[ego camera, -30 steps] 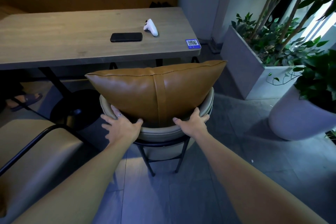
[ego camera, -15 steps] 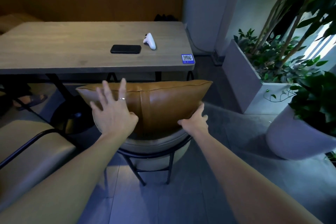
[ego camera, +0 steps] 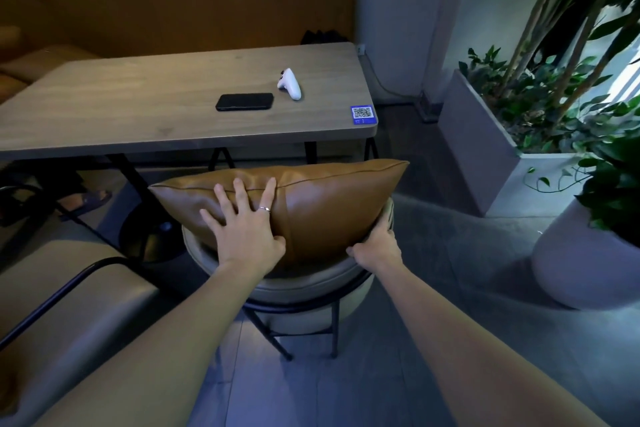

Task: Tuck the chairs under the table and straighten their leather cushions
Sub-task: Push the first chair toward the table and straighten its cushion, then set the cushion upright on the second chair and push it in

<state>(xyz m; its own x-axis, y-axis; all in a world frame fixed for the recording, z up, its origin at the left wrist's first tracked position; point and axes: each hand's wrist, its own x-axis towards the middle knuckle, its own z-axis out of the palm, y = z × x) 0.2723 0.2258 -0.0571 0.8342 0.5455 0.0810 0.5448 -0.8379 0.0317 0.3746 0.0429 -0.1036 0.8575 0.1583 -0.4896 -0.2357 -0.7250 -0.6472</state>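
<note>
A tan leather cushion (ego camera: 332, 204) stands upright against the curved grey back of a chair (ego camera: 304, 288) in front of the wooden table (ego camera: 138, 107). My left hand (ego camera: 246, 229) lies flat on the cushion's back face, fingers spread. My right hand (ego camera: 375, 248) grips the chair's back rim at the cushion's lower right corner. The chair's seat points toward the table and is hidden behind the cushion. Another grey chair (ego camera: 69, 305) with a black frame stands at the lower left.
A black phone (ego camera: 244, 101), a white controller (ego camera: 290, 83) and a QR sticker (ego camera: 362, 114) lie on the table. A brown bench (ego camera: 173, 3) runs behind it. Planters (ego camera: 485, 156) (ego camera: 581, 270) stand to the right. Someone's sandalled foot (ego camera: 88, 199) shows under the table.
My left hand left the chair's back rim, rose and now presses flat on the cushion. My right hand stayed on the rim. The view tilted up, showing more bench.
</note>
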